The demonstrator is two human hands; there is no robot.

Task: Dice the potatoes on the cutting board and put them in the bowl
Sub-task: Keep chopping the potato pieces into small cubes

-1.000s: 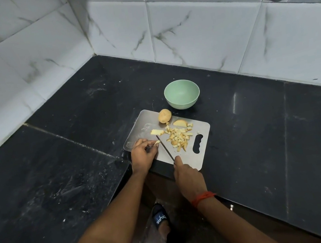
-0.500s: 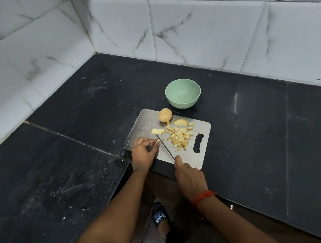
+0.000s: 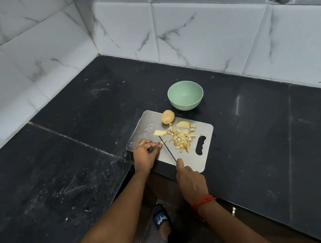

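A steel cutting board (image 3: pixel 148 128) lies on the black counter. On it sit a whole potato (image 3: pixel 167 116), a wedge (image 3: pixel 183 124), a strip (image 3: pixel 160 132) and a pile of diced potato (image 3: pixel 182 139). My right hand (image 3: pixel 190 181) grips a knife (image 3: pixel 167 149) whose blade points away across the board. My left hand (image 3: pixel 145 155) pinches a small potato piece (image 3: pixel 163 142) just left of the blade. The green bowl (image 3: pixel 185 95) stands beyond the board and looks empty.
White marble-look tiled walls (image 3: pixel 204 27) meet in a corner behind the counter (image 3: pixel 262 137). The counter's front edge runs under my forearms. Below it I see my foot in a dark sandal (image 3: pixel 160 218).
Hardly anything differs: my left fingers have shifted slightly on the small piece beside the blade. The knife and diced pile stay in place.
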